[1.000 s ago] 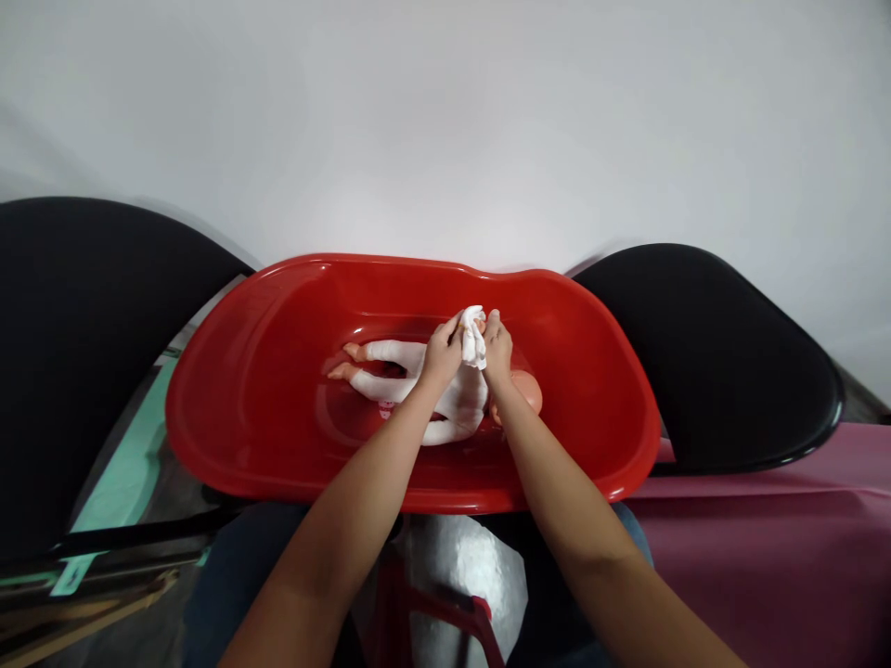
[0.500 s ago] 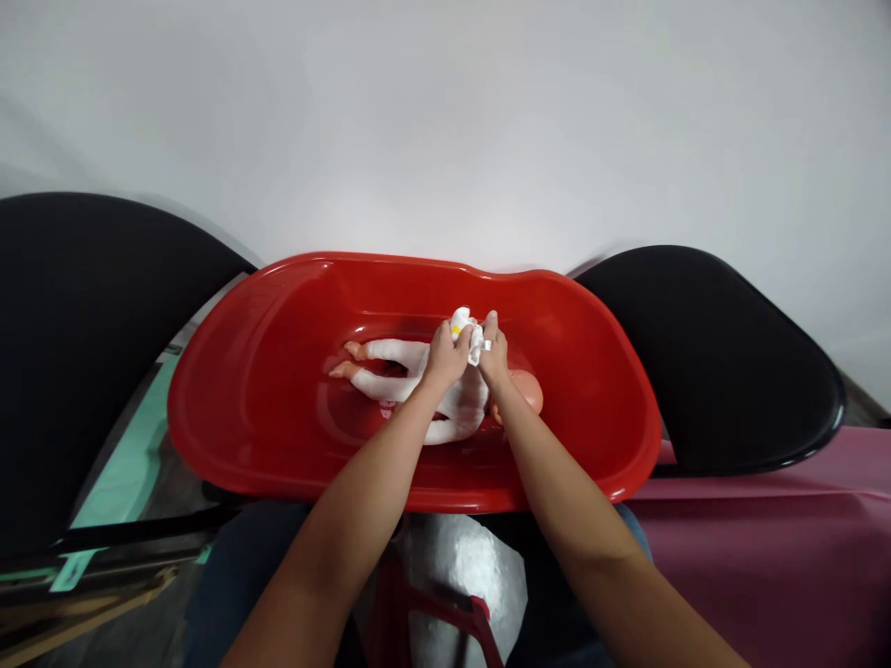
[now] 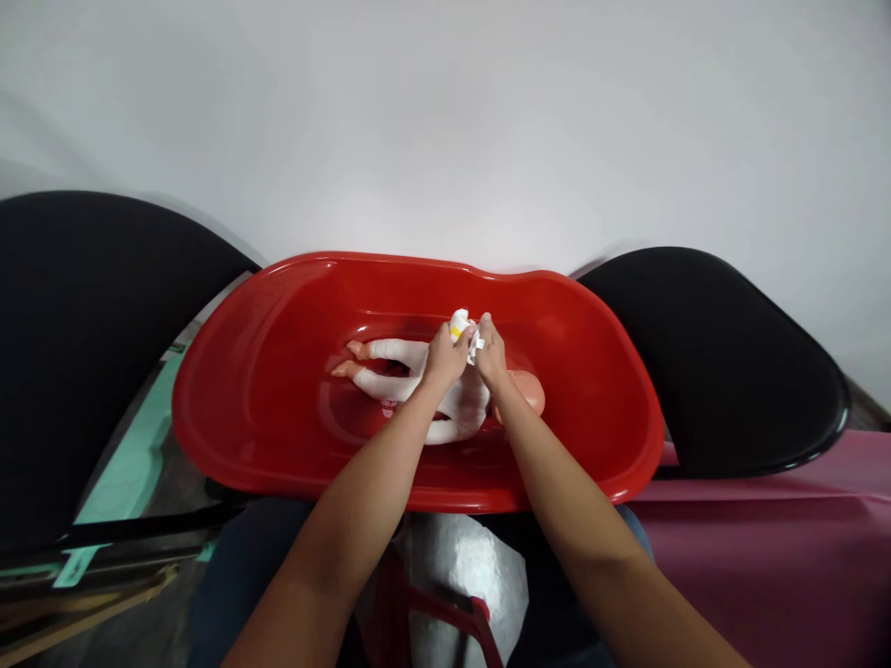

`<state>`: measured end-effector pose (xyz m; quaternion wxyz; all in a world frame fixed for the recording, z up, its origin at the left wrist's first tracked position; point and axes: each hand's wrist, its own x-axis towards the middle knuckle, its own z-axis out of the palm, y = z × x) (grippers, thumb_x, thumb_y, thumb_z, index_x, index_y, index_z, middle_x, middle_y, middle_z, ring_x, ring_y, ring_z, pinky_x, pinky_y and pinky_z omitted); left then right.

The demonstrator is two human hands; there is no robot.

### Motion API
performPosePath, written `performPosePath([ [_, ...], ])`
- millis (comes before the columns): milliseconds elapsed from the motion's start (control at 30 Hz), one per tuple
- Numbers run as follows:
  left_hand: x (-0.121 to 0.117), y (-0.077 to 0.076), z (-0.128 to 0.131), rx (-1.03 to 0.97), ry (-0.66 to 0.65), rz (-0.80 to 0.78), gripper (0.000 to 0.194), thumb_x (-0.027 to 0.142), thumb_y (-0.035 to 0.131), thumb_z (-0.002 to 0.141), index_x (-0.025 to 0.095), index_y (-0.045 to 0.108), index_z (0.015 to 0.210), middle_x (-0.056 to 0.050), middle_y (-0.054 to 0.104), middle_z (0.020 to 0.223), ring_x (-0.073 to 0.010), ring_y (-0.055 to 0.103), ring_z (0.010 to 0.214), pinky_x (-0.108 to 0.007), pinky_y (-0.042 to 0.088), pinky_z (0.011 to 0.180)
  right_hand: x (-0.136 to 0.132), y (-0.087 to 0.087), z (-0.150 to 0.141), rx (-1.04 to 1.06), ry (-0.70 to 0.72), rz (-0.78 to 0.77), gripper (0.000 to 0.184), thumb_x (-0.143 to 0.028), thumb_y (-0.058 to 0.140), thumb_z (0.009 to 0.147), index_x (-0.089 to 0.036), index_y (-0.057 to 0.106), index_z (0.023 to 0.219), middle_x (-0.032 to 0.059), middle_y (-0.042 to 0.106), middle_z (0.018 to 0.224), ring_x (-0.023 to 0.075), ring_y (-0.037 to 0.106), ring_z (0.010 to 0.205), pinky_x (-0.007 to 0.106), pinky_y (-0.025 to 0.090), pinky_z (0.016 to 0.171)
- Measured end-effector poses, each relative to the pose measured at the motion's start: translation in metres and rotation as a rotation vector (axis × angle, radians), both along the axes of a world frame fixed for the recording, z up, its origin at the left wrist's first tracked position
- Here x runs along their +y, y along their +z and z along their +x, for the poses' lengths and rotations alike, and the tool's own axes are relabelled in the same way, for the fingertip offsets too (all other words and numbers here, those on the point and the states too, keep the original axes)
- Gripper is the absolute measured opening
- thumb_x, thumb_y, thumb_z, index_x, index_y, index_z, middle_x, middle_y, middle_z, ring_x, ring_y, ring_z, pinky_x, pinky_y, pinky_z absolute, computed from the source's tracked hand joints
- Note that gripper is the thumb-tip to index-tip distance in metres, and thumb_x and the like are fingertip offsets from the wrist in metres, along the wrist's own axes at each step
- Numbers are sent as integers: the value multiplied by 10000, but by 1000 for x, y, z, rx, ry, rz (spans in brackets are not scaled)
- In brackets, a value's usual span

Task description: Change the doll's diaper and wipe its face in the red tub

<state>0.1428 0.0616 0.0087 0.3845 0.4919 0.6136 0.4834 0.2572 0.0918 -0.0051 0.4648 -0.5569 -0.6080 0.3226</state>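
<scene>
A baby doll (image 3: 465, 404) in a white cloth suit lies in a red baby bathtub (image 3: 243, 371). Its bare feet are toward the left and its head toward the right, partly covered by my right forearm. Above its upper body, my left hand (image 3: 446, 356) is closed on a small white cloth garment (image 3: 459, 322) with a yellow patch. My right hand (image 3: 492, 353) pinches the other side of this bunched garment, where a white tag shows. Whether the cloth is around a hand of the doll is hidden by my fingers.
Black chairs (image 3: 738, 362) flank the tub, and a white wall (image 3: 445, 139) rises behind it. A pink surface (image 3: 780, 557) lies at lower right. Below the tub are a red frame (image 3: 445, 608) and a shiny silvery surface (image 3: 470, 557).
My right hand has shifted slightly left, closer to my left hand, and the white cloth between them is more bunched. The doll and tub stay in place.
</scene>
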Motion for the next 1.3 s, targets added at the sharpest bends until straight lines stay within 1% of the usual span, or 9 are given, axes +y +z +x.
performPosePath([
  [133,3,-3,0,51,59,23,273,485,604,1036,217,628,989,-166,767,1037,-327,723,1025,-408,513,903,-6,7,-5,-2,-10,-16,584,-721,310,1059,-239,599,900,72,674,919,235,620,871,374,467,855],
  [333,4,-9,-3,-18,92,25,356,538,529,1060,216,662,987,-162,774,1018,-322,725,1068,-414,522,954,-11,11,-5,-20,-26,21,565,-717,301,1064,-253,513,822,37,617,826,209,558,764,343,433,765],
  [467,8,-13,-3,-269,89,43,455,559,436,1093,196,704,1033,-138,785,1017,-266,744,1009,-380,557,924,-10,13,-6,-11,-50,32,588,-732,287,1059,-256,516,801,41,629,803,212,558,758,338,430,758],
  [600,10,-12,0,-476,6,79,401,549,503,1072,204,699,1137,-89,788,1036,-202,745,955,-322,583,864,-9,13,-6,-20,-110,13,617,-750,287,1048,-255,517,760,42,622,765,214,565,759,337,429,766],
  [700,6,-8,4,-443,-62,88,378,554,595,1034,204,683,1148,-88,782,1071,-205,747,974,-322,580,874,-11,15,-5,36,-105,-19,593,-742,346,1034,-242,577,813,59,668,825,218,593,786,336,441,771],
  [800,1,-5,5,-310,-50,64,354,521,706,978,199,665,1117,-100,780,1052,-231,742,951,-350,568,881,-14,18,-4,60,-58,-27,570,-704,373,1041,-231,610,827,74,701,854,219,608,791,340,452,775],
  [933,0,-4,4,-184,11,44,291,491,681,1003,209,651,1069,-98,776,1011,-249,734,961,-365,548,898,-16,20,-6,40,-37,-40,584,-671,342,1067,-234,593,773,62,697,790,210,598,744,337,447,745],
  [1100,7,-10,1,-207,74,31,309,505,627,1031,208,655,1113,-111,770,1068,-262,738,1016,-367,545,923,-15,16,-7,18,-30,-17,539,-639,360,1073,-235,564,780,46,680,794,201,584,742,331,450,738],
  [1300,11,-12,-9,-241,249,-21,293,468,545,1077,199,638,1142,-118,763,1085,-251,734,1033,-359,552,918,-10,12,-2,-101,216,17,227,-376,519,974,-235,693,1017,40,753,1030,223,636,948,358,489,916],
])
